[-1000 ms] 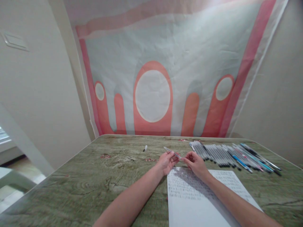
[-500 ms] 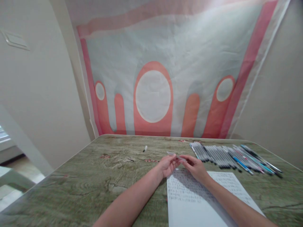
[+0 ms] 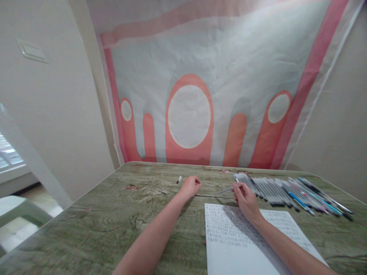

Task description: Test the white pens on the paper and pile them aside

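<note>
My left hand (image 3: 190, 187) is closed above the table, its fingers curled inward; whether anything is in them is hidden. Just left of it lies a small white-and-black piece like a pen cap (image 3: 179, 179). My right hand (image 3: 246, 199) pinches a slim, greyish, see-through pen (image 3: 225, 190), which points left toward the gap between my hands. Below the right hand lies a white sheet of paper (image 3: 226, 256) with rows of dark handwriting on its upper part. The right forearm crosses over the sheet.
A row of many clear pens (image 3: 269, 191) with dark ends lies right of my right hand. A blue pen (image 3: 299, 201) and other coloured ones lie at its right end. The wood-patterned table (image 3: 114, 229) reaches a wall hung with a pink-and-grey cloth (image 3: 258, 57).
My hands were together around a slim clear object and are now apart. The left hand moved left toward the small cap-like piece; the right moved right with the pen.
</note>
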A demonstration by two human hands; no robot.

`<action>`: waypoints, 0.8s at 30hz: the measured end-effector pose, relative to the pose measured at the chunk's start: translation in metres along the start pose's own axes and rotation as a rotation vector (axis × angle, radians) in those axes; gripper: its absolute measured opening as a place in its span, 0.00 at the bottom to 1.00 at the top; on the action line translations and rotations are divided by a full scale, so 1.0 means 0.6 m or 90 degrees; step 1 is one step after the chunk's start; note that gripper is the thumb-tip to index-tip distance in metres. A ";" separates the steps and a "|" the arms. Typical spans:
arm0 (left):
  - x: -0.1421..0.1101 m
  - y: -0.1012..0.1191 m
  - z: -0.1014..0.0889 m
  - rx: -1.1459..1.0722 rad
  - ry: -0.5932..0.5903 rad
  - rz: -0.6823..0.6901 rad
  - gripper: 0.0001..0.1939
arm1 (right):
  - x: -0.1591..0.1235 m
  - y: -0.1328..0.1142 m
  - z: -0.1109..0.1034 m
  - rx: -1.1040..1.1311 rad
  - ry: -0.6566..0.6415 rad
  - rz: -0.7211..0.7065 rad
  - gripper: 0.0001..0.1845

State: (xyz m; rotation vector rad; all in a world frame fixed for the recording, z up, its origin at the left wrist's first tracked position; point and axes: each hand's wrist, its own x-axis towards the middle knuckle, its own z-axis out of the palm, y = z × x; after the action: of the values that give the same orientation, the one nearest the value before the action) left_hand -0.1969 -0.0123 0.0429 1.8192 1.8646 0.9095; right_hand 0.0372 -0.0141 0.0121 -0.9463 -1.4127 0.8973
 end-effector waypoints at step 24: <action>0.015 -0.021 -0.121 0.097 -0.070 -0.164 0.10 | 0.004 -0.004 0.007 -0.010 0.020 -0.007 0.18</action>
State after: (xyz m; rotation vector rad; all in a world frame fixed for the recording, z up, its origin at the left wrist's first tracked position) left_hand -0.2560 -0.0160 0.0879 1.6249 2.0841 0.5797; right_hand 0.0328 -0.0127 0.0152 -0.9595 -1.3991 0.8614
